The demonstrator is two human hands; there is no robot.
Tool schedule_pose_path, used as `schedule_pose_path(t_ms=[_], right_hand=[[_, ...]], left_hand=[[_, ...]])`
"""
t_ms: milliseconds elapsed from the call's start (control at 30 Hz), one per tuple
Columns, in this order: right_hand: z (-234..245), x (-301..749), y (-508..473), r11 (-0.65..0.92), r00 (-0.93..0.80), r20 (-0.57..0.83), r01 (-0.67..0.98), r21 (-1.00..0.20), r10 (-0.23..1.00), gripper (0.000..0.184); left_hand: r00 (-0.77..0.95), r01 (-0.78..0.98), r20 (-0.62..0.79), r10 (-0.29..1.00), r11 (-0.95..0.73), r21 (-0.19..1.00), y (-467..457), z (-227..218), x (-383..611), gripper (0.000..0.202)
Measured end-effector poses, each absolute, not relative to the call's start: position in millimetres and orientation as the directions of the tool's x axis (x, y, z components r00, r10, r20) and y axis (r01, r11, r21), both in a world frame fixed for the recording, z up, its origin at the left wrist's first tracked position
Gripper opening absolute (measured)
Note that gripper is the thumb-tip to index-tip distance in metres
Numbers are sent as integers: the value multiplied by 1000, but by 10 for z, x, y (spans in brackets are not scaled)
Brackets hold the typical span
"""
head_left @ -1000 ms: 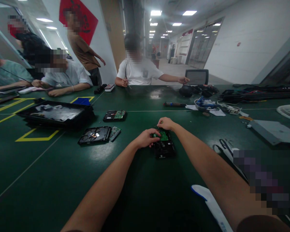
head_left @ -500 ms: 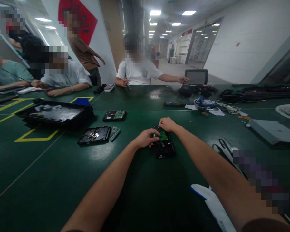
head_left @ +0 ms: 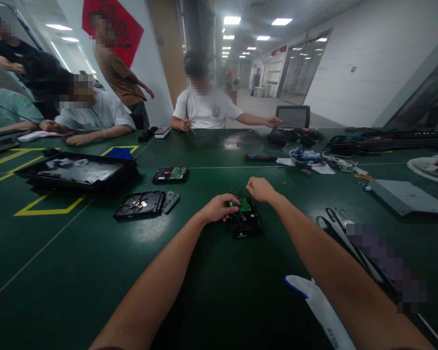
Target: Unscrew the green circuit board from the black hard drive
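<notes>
A black hard drive (head_left: 247, 226) with a green circuit board (head_left: 245, 205) lies flat on the table before me. My left hand (head_left: 219, 208) grips its left side, fingers over the board's edge and thumb beside them. Just beyond the drive's far right corner is my right hand (head_left: 262, 188), its fingers pinched together. Something small and yellowish shows at those fingertips, too small to name. Tiny dark bits lie on the table near the drive's far edge.
Left of my hands lie another hard drive (head_left: 171, 174), an open drive casing (head_left: 140, 204) and a loose circuit board (head_left: 171, 201). Farther left stands a black tray (head_left: 83, 177). A grey metal panel (head_left: 409, 197) and cables (head_left: 345, 163) are at right. A co-worker (head_left: 204, 107) sits opposite.
My right hand has drawn slightly away from the drive toward the right, still pinched. My left hand keeps its hold. The whole view has shifted a little.
</notes>
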State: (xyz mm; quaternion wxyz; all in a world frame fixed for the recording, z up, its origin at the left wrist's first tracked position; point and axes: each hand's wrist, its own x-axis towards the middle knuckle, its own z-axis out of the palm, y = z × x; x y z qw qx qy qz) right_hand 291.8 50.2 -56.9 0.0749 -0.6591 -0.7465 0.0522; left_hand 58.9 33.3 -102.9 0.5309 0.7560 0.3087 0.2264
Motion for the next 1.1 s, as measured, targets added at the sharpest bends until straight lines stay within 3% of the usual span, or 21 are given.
schedule_pose_path(t_ms=[300,600,1100], right_hand=[[-191,3041,38,346,-375,-45,891,-295,926,7],[-326,2905,56,324,-372,-141,904,-280,917,9],[-364,3008,77,336,-410,-147,869,-365,900,5]], left_hand=[[707,215,44,706,-274,937,321,-1029,589,31],[708,229,36,705,-278,933,315,-1026,593,32],[705,233,12,709,-248,940,317,-1003,589,32]])
